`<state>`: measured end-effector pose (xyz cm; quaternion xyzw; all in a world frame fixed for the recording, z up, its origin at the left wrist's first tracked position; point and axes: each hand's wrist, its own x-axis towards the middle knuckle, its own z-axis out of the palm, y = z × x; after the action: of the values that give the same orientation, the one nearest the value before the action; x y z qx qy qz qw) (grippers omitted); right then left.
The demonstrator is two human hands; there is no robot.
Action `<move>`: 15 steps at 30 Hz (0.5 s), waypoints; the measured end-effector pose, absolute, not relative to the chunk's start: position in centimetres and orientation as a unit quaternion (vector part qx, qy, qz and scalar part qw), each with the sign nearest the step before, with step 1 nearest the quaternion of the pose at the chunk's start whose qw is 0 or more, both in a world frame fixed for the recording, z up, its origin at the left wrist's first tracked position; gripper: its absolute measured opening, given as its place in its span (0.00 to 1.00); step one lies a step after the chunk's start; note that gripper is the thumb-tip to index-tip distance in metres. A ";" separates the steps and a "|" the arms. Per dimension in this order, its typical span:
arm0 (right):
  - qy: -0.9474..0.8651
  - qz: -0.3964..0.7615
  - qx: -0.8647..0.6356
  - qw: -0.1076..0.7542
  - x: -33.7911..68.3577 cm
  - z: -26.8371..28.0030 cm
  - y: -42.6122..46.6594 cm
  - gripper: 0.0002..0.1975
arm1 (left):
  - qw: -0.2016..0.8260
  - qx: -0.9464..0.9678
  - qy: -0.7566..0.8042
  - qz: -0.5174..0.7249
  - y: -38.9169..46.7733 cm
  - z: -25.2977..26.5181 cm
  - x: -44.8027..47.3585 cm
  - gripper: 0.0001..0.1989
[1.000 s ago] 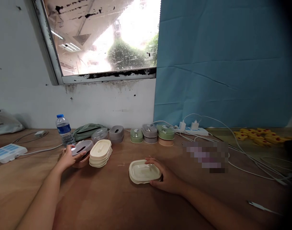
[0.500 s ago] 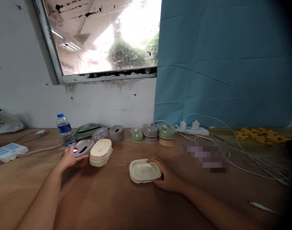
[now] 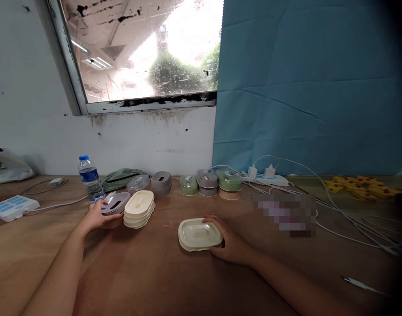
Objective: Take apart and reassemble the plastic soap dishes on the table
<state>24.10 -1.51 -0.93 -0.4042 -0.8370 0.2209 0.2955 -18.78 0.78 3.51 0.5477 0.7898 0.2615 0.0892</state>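
A: From the left of the frame: a water bottle [image 3: 88, 176] stands upright, and just in front of it, here's the left hand [image 3: 97, 215] on a mauve lid [image 3: 119, 202]!

B: How's that grip?

A: Thumb along the near edge, a finger over the left edge. Clamped across the lid, by the look of it, though some fingertips are hidden. An orange-brown tub [image 3: 114, 223] peeks out underneath.

B: Close neighbour on its right?

A: Very: a cream stack [image 3: 139, 210], left of centre. Whether they touch, I can't call. Now the lower centre, and the cream lid [image 3: 196, 234] lies flat, with the right hand [image 3: 227, 242] closed about its right end: fingers over the far edge, thumb at the near corner!

B: And the step?

A: Holding, I'd judge: one piece under each hand, both low.

B: What would the next move call for?

A: On the left, I'd say, a straight lift that spares that stack; on the right, a level wrist, since only one end is held.
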 end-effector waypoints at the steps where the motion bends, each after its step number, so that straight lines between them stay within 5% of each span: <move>1: -0.837 0.221 -0.405 0.295 24.1 -0.9 -1.5 0.30 | 0.091 0.547 0.791 0.259 0.7 3.6 -18.7 0.39; 15: -0.839 0.217 -0.409 0.287 24.1 -0.9 -1.5 0.30 | 0.079 0.544 0.801 0.236 0.7 3.7 -18.4 0.36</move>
<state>24.11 -1.49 -0.91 -0.4089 -0.8386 0.2172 0.2871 -18.39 0.70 3.72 0.5439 0.8014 0.2363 0.0787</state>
